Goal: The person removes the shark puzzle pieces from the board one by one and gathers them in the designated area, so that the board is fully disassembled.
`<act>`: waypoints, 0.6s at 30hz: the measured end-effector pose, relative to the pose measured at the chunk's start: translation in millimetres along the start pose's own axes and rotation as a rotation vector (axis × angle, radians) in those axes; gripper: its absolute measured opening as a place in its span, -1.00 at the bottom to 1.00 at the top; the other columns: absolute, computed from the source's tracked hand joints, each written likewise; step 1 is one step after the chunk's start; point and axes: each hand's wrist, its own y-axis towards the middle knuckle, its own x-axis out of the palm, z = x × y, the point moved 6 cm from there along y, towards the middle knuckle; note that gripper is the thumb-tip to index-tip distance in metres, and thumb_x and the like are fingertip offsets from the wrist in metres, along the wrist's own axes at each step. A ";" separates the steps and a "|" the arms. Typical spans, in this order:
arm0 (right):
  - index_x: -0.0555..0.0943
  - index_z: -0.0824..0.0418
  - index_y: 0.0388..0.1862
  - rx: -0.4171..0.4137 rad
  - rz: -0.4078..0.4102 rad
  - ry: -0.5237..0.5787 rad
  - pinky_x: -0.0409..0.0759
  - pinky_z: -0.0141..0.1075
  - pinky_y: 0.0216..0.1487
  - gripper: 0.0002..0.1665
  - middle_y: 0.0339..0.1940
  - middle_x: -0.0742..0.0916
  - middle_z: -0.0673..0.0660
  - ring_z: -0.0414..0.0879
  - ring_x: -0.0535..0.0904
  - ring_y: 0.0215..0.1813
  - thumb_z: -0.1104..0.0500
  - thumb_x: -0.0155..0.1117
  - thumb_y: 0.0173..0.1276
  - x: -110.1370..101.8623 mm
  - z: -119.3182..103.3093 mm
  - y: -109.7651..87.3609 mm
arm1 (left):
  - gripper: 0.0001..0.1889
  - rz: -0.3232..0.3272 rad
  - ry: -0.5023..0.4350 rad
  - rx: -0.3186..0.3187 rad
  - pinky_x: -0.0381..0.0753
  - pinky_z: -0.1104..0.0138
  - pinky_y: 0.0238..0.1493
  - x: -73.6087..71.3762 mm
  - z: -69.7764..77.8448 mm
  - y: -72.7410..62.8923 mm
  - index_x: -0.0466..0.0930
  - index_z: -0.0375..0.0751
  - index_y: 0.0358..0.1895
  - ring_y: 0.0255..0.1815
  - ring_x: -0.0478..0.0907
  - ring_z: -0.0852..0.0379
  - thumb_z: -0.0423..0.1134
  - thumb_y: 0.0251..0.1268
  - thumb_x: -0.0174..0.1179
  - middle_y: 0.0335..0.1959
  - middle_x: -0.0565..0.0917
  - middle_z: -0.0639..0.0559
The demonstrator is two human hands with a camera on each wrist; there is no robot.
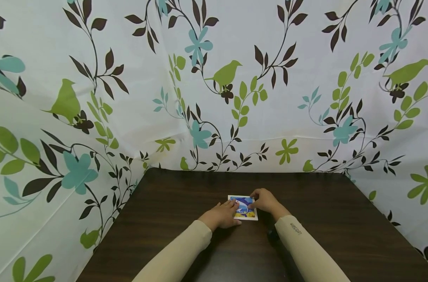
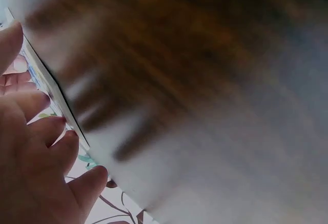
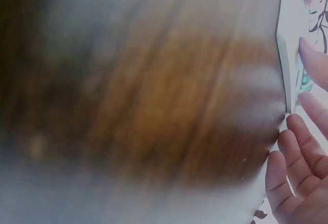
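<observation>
A small square picture puzzle (image 1: 250,215) with a white border and a blue, white and yellow image lies flat on the dark table. My left hand (image 1: 221,215) rests at its left side, fingers stretched over the picture and thumb near its lower left corner. At the upper right corner my right hand (image 1: 266,200) bends its fingers around the edge, thumb over the face of the picture. The right wrist view shows the white edge (image 3: 288,55) beside the right thumb and fingertips. Only the side edge (image 2: 61,98) appears by the left fingers in the left wrist view.
The brown wood-grain table (image 1: 185,192) extends to both sides of the hands. Behind and around it hangs a white cloth (image 1: 143,98) printed with leaves, flowers and birds. A small dark object (image 1: 272,235) shows beside the right sleeve (image 1: 305,246).
</observation>
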 end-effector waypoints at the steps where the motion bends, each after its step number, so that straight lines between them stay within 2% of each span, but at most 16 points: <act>1: 0.70 0.22 -0.10 -0.004 -0.003 -0.003 0.60 0.02 0.04 -0.53 -0.12 0.71 0.17 0.03 0.62 -0.07 0.09 0.63 0.01 0.0 -0.2 0.2 | -0.22 -0.003 -0.002 -0.001 0.06 0.03 0.58 -0.1 0.2 -0.4 0.05 0.06 0.60 0.65 -0.05 0.11 0.25 0.43 0.03 0.64 0.01 0.10; 9: 0.68 0.26 -0.10 -0.002 -0.039 0.010 0.61 -0.02 0.01 -0.50 -0.11 0.70 0.17 0.01 0.60 -0.09 0.09 0.64 0.00 -0.2 -2.6 1.1 | -0.23 -0.034 -0.011 -0.030 0.07 0.04 0.58 -2.6 1.3 -4.2 0.06 0.08 0.59 0.65 -0.06 0.13 0.25 0.42 0.04 0.64 0.01 0.13; 18: 0.64 0.33 -0.09 0.012 -0.054 0.026 0.59 0.00 0.08 -0.46 -0.09 0.68 0.20 0.03 0.60 -0.06 0.12 0.63 0.00 0.0 -3.6 0.2 | -0.24 -0.048 0.018 -0.054 0.11 0.05 0.57 -6.3 5.3 -6.9 0.07 0.10 0.59 0.64 -0.03 0.16 0.25 0.43 0.03 0.64 0.02 0.13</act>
